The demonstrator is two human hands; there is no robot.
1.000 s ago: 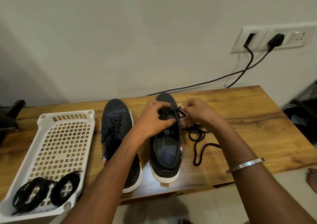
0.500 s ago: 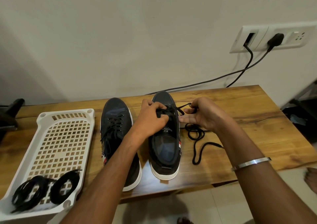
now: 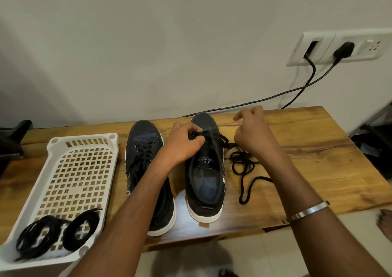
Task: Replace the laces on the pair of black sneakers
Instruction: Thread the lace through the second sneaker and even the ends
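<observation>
- One view only, worn on the head, looking forward and down across a wooden table [image 3: 318, 162] pushed against a pale wall [image 3: 148, 43].
- It sits close: both forearms run up from the bottom edge, and the left hand [image 3: 182, 143] and right hand [image 3: 252, 134] meet near mid-frame.
- The wide lens bows the edges, so the white tray [image 3: 53, 147] leans at far left and the socket plate [image 3: 339, 47] tilts at upper right.
- The floor shows below the table's near edge.
- No second view to share anything with.
</observation>
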